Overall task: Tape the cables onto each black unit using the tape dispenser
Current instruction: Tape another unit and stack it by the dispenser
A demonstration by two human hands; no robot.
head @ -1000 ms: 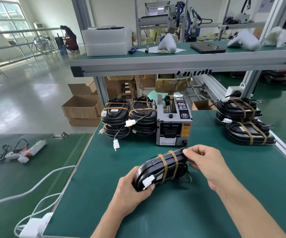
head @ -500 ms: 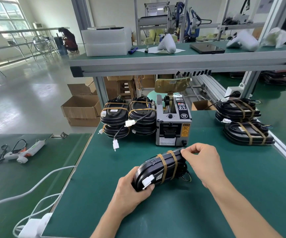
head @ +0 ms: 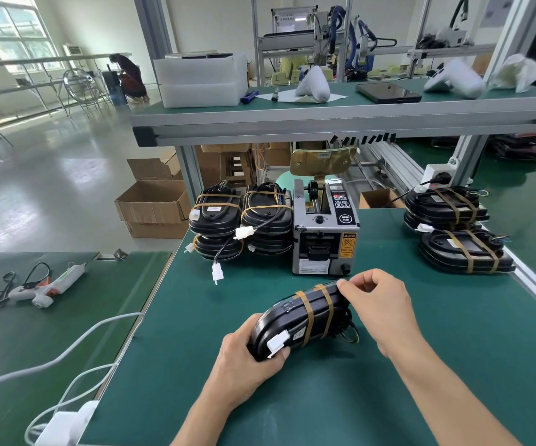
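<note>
A black unit [head: 295, 320] with two tan tape bands and a white connector lies tilted on the green table [head: 437, 365]. My left hand [head: 247, 365] grips its near end, thumb beside the connector. My right hand [head: 379, 304] has curled fingers at the unit's far top edge, fingertips pinching there next to a tape band. The grey tape dispenser [head: 324, 233] stands just behind. Stacks of black units with loose cables [head: 240, 220] sit to its left. Taped units [head: 459, 239] lie at the right.
A glue gun [head: 44, 284] with cable lies on the left table. White cords and an adapter [head: 67, 423] trail at the lower left. An upper shelf [head: 340, 123] overhangs the back of the table. Cardboard boxes [head: 154, 207] stand on the floor.
My right hand has crept left along the unit's far top edge and its fingers have curled tighter into a pinch. The left hand and unit have stayed in place.
</note>
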